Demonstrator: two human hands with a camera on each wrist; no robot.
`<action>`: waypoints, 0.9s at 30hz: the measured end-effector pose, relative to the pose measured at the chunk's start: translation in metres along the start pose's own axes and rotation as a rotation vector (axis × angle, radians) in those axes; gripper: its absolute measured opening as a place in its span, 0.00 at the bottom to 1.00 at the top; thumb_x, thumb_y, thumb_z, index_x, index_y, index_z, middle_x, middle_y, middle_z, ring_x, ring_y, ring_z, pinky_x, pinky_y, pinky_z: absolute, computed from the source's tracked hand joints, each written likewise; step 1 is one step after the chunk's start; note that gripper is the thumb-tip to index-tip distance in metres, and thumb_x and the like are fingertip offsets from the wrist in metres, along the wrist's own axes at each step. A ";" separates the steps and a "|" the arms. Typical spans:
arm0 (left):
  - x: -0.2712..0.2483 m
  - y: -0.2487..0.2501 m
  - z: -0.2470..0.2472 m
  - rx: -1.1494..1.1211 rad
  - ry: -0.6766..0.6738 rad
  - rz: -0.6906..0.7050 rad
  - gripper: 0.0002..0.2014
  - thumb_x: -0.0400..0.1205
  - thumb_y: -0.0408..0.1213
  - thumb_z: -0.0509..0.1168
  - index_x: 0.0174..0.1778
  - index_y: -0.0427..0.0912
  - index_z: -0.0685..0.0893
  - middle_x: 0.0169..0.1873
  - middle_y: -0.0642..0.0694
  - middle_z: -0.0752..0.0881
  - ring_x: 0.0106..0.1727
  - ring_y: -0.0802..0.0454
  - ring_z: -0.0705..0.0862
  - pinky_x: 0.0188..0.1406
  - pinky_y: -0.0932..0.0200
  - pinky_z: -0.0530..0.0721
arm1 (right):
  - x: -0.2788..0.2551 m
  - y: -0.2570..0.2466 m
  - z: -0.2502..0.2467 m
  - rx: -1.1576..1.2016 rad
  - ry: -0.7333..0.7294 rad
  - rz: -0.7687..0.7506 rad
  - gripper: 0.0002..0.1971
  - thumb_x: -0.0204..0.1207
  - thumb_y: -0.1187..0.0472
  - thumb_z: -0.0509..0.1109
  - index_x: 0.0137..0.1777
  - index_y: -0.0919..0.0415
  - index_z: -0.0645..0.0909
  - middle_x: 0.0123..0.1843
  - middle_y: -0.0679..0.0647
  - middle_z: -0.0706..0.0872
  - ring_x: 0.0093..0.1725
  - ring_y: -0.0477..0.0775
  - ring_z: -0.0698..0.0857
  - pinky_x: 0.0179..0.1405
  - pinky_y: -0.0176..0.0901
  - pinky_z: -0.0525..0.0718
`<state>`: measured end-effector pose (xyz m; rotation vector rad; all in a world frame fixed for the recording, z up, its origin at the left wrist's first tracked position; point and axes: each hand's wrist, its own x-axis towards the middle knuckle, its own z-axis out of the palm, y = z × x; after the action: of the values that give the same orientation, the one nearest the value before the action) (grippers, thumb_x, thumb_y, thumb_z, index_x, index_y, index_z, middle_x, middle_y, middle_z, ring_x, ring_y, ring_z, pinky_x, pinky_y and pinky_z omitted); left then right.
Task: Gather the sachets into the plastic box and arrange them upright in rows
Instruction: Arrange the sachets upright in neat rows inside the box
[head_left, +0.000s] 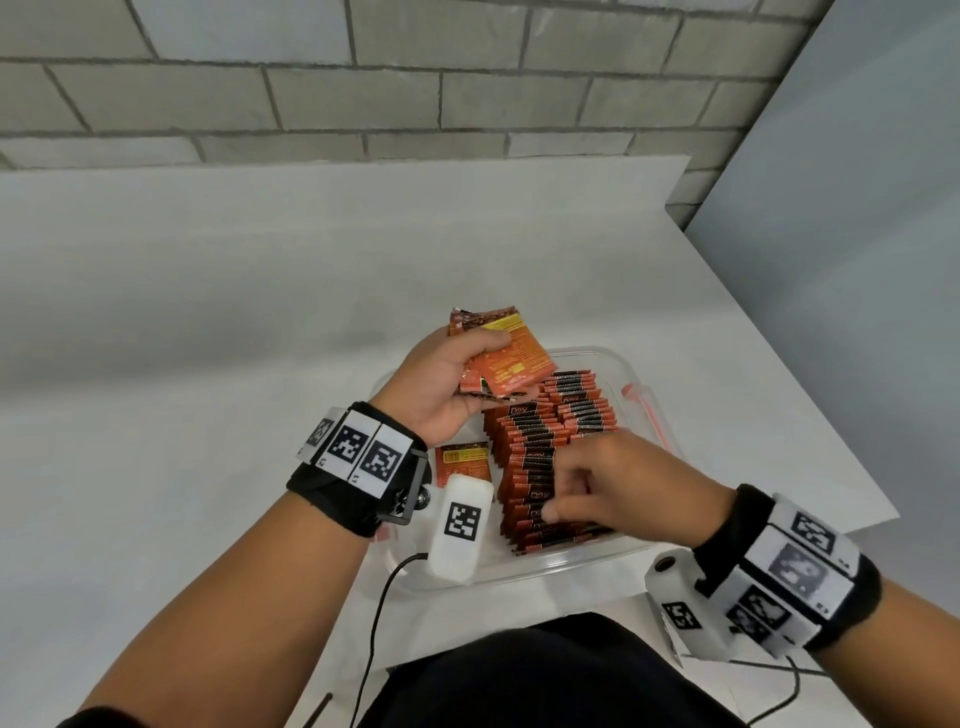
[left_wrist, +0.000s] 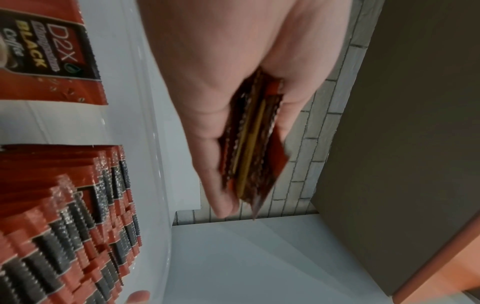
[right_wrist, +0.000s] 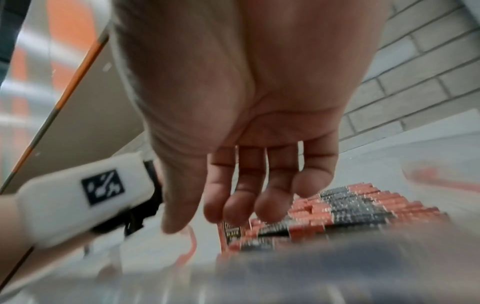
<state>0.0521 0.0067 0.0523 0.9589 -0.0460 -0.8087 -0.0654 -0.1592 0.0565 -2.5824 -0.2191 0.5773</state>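
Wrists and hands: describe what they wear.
Both hands, left hand and right hand, are bare. Each wrist carries a black band with white tiles printed with black square codes, plus a white camera box bearing one code. Thin black cables trail from the boxes.

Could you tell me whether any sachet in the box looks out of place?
Yes: one orange sachet stands alone at the clear plastic box's left side, face outward, apart from the packed upright rows.

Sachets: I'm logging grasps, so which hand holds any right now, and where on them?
The left hand grips a small bundle of sachets by their lower ends. The right hand holds nothing.
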 end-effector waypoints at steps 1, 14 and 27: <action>0.000 -0.001 0.001 0.056 -0.004 0.002 0.16 0.76 0.32 0.66 0.59 0.34 0.81 0.49 0.33 0.88 0.49 0.38 0.88 0.49 0.43 0.88 | -0.001 -0.001 -0.004 0.092 0.097 0.012 0.09 0.73 0.46 0.73 0.37 0.48 0.79 0.34 0.42 0.82 0.33 0.37 0.79 0.34 0.30 0.75; -0.002 -0.014 0.013 0.202 -0.112 -0.083 0.26 0.72 0.58 0.64 0.58 0.43 0.84 0.45 0.41 0.89 0.42 0.47 0.88 0.42 0.50 0.89 | 0.008 -0.002 -0.026 0.747 0.656 0.064 0.08 0.71 0.65 0.77 0.44 0.54 0.82 0.46 0.52 0.88 0.47 0.56 0.85 0.50 0.47 0.83; 0.002 -0.015 0.010 0.077 0.000 0.132 0.15 0.78 0.15 0.60 0.49 0.38 0.82 0.37 0.43 0.89 0.40 0.48 0.89 0.36 0.56 0.88 | 0.003 0.000 -0.023 0.903 0.625 0.183 0.21 0.78 0.76 0.62 0.61 0.49 0.77 0.54 0.50 0.86 0.48 0.50 0.86 0.42 0.41 0.85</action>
<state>0.0405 -0.0062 0.0466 1.0175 -0.1402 -0.6896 -0.0531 -0.1676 0.0737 -1.7696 0.4056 -0.1045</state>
